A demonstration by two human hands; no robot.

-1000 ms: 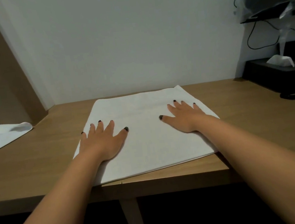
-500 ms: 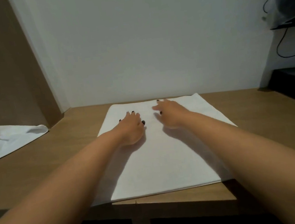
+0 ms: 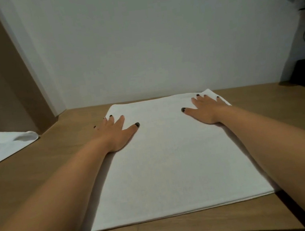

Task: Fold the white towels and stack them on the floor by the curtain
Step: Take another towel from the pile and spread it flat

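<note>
A white towel point(image 3: 171, 155) lies flat on the wooden table point(image 3: 41, 177), already doubled, to judge by the layered edge along its near side, which sits just short of the table's front lip. The left hand point(image 3: 116, 134) rests palm down near the towel's far left corner, fingers straight and spread, the outer ones reaching past the cloth's left edge onto the wood. The right hand point(image 3: 207, 109) lies flat with spread fingers near the far right corner; neither hand grips anything. The likely step is smoothing before the next fold. The main risk is that the layers slide against each other under pressing palms, so the edges stop lining up and the fold comes out skewed. Pushing toward the wall could also bunch the far edge, which lies close to it. If the corners are then lifted unevenly, one side may sag and drag the lower layer open. A second white cloth point(image 3: 5, 147) sits rumpled at the far left of the table, well apart, and still needs folding. The floor and the curtain are not in view, so no stack can be judged.
</note>
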